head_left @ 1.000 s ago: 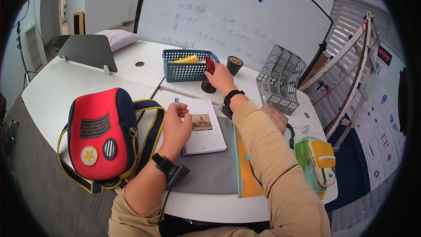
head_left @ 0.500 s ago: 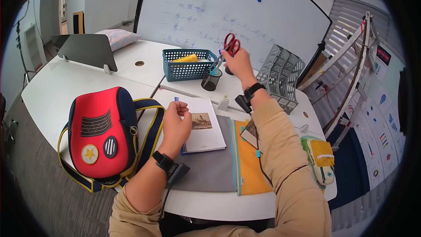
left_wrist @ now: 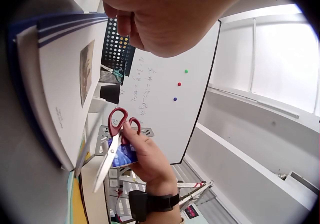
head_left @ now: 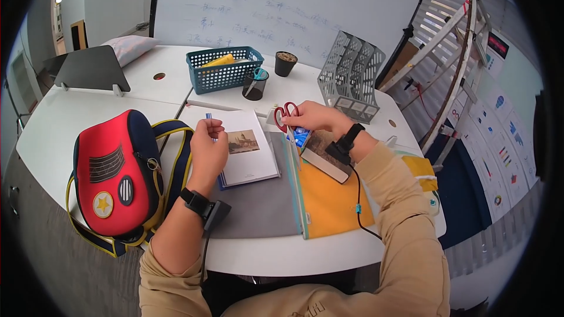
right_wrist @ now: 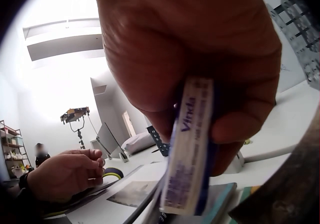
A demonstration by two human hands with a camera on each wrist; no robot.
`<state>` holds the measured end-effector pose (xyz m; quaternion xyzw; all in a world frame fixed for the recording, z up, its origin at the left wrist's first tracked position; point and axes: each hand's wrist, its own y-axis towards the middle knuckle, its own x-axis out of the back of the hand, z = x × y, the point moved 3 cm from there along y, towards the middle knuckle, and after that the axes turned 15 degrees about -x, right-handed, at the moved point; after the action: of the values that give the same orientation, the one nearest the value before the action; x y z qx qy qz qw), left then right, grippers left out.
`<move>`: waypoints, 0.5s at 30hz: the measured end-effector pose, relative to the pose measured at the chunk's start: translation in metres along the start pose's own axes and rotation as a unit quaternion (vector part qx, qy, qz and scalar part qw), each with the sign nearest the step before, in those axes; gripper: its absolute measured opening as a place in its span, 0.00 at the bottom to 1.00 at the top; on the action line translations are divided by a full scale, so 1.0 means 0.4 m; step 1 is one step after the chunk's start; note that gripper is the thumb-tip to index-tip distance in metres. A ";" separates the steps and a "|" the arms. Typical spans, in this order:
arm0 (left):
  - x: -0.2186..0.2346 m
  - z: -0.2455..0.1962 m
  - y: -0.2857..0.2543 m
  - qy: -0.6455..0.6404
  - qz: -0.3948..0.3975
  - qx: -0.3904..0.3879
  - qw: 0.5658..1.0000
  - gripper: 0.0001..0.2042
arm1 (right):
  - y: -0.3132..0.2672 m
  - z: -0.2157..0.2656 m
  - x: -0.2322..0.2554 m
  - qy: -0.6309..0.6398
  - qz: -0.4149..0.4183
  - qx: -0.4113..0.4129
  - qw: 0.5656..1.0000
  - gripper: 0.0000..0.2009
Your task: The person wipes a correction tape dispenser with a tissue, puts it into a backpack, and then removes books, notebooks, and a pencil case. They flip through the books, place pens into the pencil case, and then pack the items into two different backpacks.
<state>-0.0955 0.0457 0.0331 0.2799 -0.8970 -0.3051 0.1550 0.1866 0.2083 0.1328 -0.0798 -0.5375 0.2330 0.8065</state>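
My right hand (head_left: 320,116) grips red-handled scissors (left_wrist: 106,166) together with a blue-and-white Vinda tissue pack (right_wrist: 187,154). The scissors' blades point down over the seam between a grey zip pouch (head_left: 258,217) and an orange pouch (head_left: 332,211). Below my right wrist lies a thick book with a brown cover (head_left: 320,144). My left hand (head_left: 208,149), holding nothing, hovers with loosely curled fingers beside the left edge of a white book (head_left: 249,167) with a building picture. A black mesh pen cup (head_left: 254,89) farther back contains teal-handled scissors (head_left: 259,73).
A red backpack (head_left: 111,170) stands at the left. Toward the back are a teal basket (head_left: 220,76), a potted plant (head_left: 285,66) and a grey file rack (head_left: 349,82). At the right edge sits a green-and-yellow bag (head_left: 423,173), partly behind my sleeve.
My right hand has lifted the red-handled scissors out of the pen cup and brought them back toward me, above the pouches. The left hand stays beside the white book. The head view has shifted.
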 end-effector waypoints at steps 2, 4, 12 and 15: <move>0.000 0.007 0.002 0.004 0.003 0.000 1.000 0.11 | 0.015 -0.029 -0.017 -0.012 -0.025 0.013 1.000 0.31; 0.000 0.011 0.003 -0.001 0.007 0.007 1.000 0.11 | 0.032 -0.051 -0.012 0.004 -0.029 -0.019 0.999 0.30; 0.000 0.010 0.004 -0.002 0.010 0.007 1.000 0.12 | 0.009 -0.050 0.007 0.292 0.040 -0.036 0.955 0.19; 0.000 -0.002 0.000 0.006 0.035 0.028 0.999 0.12 | 0.031 -0.052 -0.010 0.259 0.069 -0.054 0.962 0.19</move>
<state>-0.0949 0.0452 0.0337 0.2544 -0.9136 -0.2725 0.1625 0.2005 0.2198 0.1164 -0.2178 -0.3150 0.2304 0.8946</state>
